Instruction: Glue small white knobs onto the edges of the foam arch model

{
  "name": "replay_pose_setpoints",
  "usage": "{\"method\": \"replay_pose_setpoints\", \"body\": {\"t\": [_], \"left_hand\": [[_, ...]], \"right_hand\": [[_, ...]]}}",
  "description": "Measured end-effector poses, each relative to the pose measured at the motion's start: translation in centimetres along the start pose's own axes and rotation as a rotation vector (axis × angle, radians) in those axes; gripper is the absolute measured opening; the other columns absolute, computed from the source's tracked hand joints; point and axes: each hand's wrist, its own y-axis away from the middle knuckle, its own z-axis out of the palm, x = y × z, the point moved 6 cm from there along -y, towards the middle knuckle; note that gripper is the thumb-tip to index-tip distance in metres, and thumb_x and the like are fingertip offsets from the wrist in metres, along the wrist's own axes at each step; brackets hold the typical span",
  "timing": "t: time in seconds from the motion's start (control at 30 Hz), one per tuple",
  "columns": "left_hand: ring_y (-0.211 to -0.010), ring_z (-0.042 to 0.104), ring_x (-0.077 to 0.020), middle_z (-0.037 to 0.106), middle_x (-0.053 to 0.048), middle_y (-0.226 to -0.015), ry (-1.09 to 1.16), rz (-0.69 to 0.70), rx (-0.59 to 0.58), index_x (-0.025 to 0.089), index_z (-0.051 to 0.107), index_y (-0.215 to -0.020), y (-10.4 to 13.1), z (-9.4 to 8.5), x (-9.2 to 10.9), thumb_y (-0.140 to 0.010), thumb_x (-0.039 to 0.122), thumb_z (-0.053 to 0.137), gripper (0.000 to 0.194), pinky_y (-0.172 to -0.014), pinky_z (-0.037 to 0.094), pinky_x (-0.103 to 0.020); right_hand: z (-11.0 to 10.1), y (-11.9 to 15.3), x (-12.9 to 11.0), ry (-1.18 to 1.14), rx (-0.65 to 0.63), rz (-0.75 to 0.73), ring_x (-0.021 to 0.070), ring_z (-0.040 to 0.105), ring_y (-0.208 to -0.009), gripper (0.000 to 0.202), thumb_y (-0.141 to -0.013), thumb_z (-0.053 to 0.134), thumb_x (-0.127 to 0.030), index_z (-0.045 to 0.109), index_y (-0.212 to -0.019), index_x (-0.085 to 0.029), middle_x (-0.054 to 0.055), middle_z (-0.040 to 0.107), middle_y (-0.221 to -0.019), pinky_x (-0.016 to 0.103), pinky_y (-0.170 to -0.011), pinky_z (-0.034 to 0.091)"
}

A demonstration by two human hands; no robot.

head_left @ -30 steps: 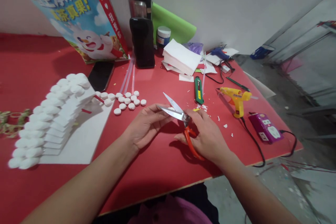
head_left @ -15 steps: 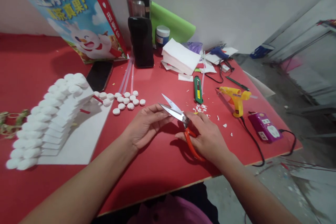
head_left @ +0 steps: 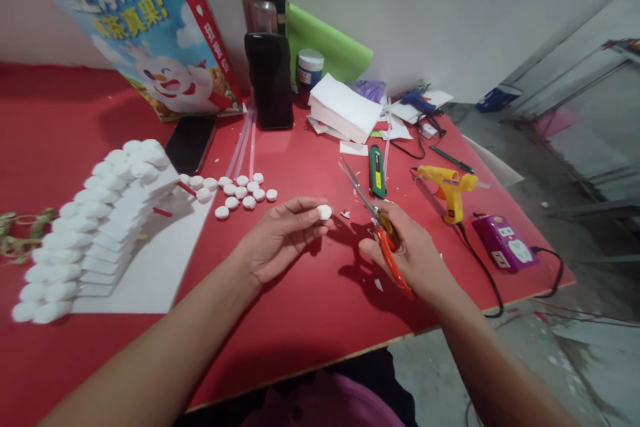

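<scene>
Pinched between the thumb and fingers of my left hand [head_left: 287, 233] is a small white disc [head_left: 325, 212], held above the red table [head_left: 280, 347]. My right hand [head_left: 407, 257] is wrapped round the orange handles of a pair of scissors [head_left: 387, 250]. Their blades point up and to the left, apart from the disc. White scraps [head_left: 345, 214] lie between the hands. Several similar white discs [head_left: 241, 191] are scattered beyond my left hand. To the left, a stepped model [head_left: 113, 240] edged with rows of white discs stands on a white board [head_left: 165, 273].
A green utility knife [head_left: 377, 171], a yellow glue gun [head_left: 450, 187] and a purple power socket box [head_left: 505, 242] lie on the right. White sheets [head_left: 345, 107] are stacked at the back. One phone [head_left: 270, 80] stands upright; another [head_left: 190, 143] lies flat. A printed bag [head_left: 150, 33] stands back left.
The scissors have moved right, away from my left hand, and their blades have come closer together. The white disc now shows in my left fingers. A scrap has appeared below the scissors.
</scene>
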Motion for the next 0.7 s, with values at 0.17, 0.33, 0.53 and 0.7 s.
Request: {"method": "replay_pose_setpoints", "body": {"t": [0.17,0.33,0.53,0.7], "left_hand": [[-0.084,0.079,-0.0160,0.082,-0.006,-0.087,0.002,0.049,-0.019,0.012,0.081,-0.084,0.0,0.2,0.1,-0.065,0.005,0.097,0.026,-0.089,0.066,-0.025],[-0.085,0.078,-0.0151,0.082,-0.005,-0.088,-0.049,0.111,-0.039,0.014,0.081,-0.084,0.1,0.3,0.3,-0.063,0.008,0.097,0.026,-0.086,0.063,-0.024],[-0.087,0.078,-0.0168,0.081,-0.006,-0.090,-0.086,0.133,-0.004,0.013,0.081,-0.085,0.0,0.0,0.5,-0.062,0.009,0.097,0.029,-0.087,0.062,-0.026],[-0.087,0.077,-0.0166,0.080,-0.006,-0.089,-0.092,0.144,0.009,0.013,0.081,-0.084,0.1,0.2,0.6,-0.062,0.009,0.097,0.027,-0.087,0.061,-0.026]], "right_hand": [[0.6,0.7,-0.5,0.072,-0.038,-0.089,0.0268,0.068,-0.092,0.056,-0.097,0.070,-0.060,0.059,-0.137,-0.021,0.013,0.067,-0.114,0.041,-0.081,0.059],[1.1,0.8,-1.9,0.175,-0.050,-0.164,0.0285,0.065,-0.088,0.064,-0.096,0.069,-0.065,0.059,-0.140,-0.019,0.014,0.064,-0.105,0.042,-0.075,0.058],[1.4,0.5,-1.9,0.222,-0.026,-0.186,0.0275,0.064,-0.084,0.065,-0.097,0.064,-0.070,0.061,-0.136,-0.018,0.014,0.064,-0.104,0.040,-0.072,0.057],[1.6,0.6,-1.7,0.254,-0.014,-0.185,0.0262,0.065,-0.082,0.061,-0.101,0.061,-0.066,0.061,-0.139,-0.019,0.014,0.065,-0.104,0.038,-0.070,0.055]]}}
